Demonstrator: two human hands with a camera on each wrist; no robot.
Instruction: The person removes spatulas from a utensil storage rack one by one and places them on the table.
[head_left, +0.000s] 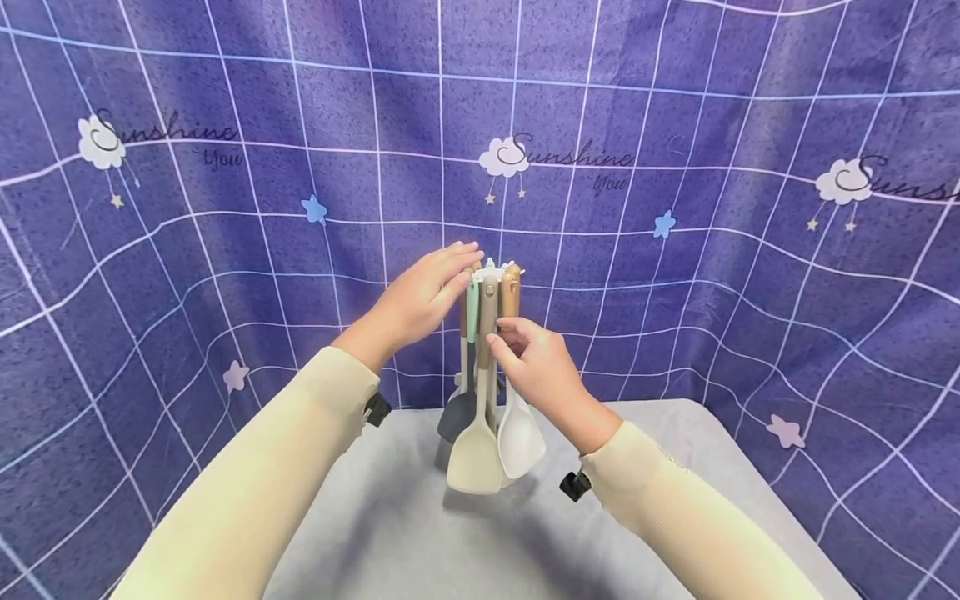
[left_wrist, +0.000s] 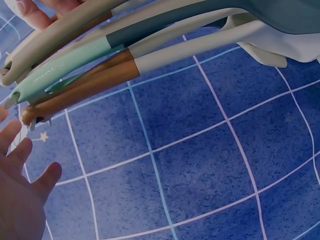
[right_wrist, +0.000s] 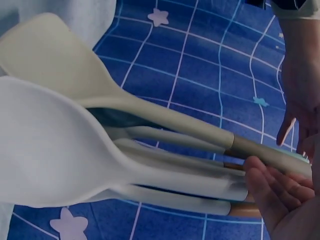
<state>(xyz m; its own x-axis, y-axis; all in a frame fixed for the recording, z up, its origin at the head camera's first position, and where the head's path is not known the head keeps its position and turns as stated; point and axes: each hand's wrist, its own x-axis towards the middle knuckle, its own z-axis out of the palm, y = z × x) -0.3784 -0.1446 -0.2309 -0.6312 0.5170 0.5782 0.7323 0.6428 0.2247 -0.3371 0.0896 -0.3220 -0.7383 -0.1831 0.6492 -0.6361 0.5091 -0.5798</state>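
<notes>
Several kitchen utensils hang round a white rotating rack [head_left: 491, 272], heads down. In front is a beige turner [head_left: 475, 458] with a taupe handle; beside it hangs a white spoon [head_left: 521, 442]. A dark turner [head_left: 457, 417] with a mint green handle [left_wrist: 65, 72] is on the left. My left hand [head_left: 427, 292] is at the rack's top, fingers extended beside the handle ends; the left wrist view shows its thumb spread. My right hand [head_left: 543, 367] has loosely bent fingers at the beige turner's handle [right_wrist: 270, 155], the thumb tip right at its edge, in front of a wooden handle [head_left: 510, 292].
The rack stands on a grey-covered table [head_left: 420, 533], near the back. A purple-blue grid curtain [head_left: 600, 108] with clouds and stars encloses the back and both sides. A dark wrist strap [head_left: 576, 485] is at the right cuff, another [head_left: 377, 408] at the left.
</notes>
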